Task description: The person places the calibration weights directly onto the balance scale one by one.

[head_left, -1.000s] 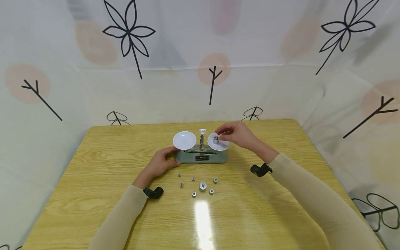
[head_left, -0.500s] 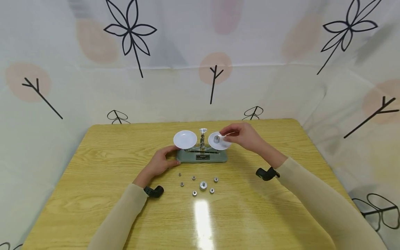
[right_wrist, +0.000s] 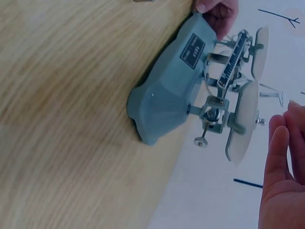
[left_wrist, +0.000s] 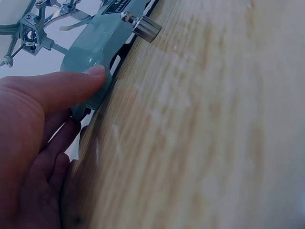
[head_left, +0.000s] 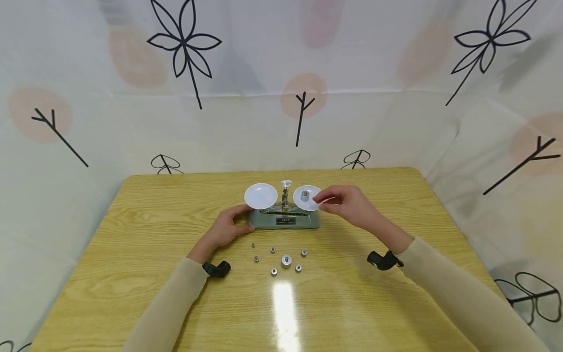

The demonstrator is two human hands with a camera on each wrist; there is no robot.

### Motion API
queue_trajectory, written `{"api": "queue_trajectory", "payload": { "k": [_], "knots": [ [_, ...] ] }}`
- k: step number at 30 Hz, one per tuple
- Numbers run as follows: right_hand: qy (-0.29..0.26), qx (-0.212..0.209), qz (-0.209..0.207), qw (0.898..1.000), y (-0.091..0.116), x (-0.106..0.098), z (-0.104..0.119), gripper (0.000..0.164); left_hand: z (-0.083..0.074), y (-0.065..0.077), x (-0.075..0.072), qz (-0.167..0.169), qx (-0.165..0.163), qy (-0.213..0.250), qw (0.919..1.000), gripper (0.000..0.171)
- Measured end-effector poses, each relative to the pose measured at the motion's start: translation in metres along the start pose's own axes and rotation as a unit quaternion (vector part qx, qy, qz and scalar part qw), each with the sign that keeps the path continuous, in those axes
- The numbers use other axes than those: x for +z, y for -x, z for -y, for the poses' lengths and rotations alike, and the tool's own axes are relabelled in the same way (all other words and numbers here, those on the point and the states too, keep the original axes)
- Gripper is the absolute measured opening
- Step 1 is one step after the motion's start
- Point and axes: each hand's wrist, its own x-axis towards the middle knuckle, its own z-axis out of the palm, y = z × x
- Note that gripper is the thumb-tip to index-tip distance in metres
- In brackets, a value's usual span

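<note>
Near the centre of the head view, a table balance [head_left: 264, 221] stands upright on the tabletop [head_left: 154, 220], and a metal weight [head_left: 305, 196] sits on its right pan [head_left: 300, 205]. That one placing looks done, since no finger touches the weight and its knob points upward. The right hand [head_left: 352, 208], just right of centre, has its thumb and fingers bent loosely toward each other with nothing visible between them; the fingertips are at the pan's right edge, and whether they touch it I cannot tell. At the balance's left end in the frame, the left hand [head_left: 223, 228] is clamped on the base, thumb on top in the left wrist view and fingers behind the end. As for what is left, the left pan [head_left: 261, 196] bears nothing, and seven loose weights, the largest of them a squat cylinder [head_left: 286, 262], stand apart from one another below the balance in the lower middle of the frame, untouched by either hand. With one weight loaded out of eight in sight, the work seems at an early stage. Whether the beam sits level is too small to judge.
</note>
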Motion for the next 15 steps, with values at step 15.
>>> {"api": "queue_trajectory", "payload": {
  "k": [15],
  "knots": [
    [-0.060, -0.017, 0.028, 0.998, 0.032, 0.026, -0.013, 0.020, 0.003, 0.000, 0.001, 0.002, 0.001, -0.006, 1.0000, 0.057]
  ]
}}
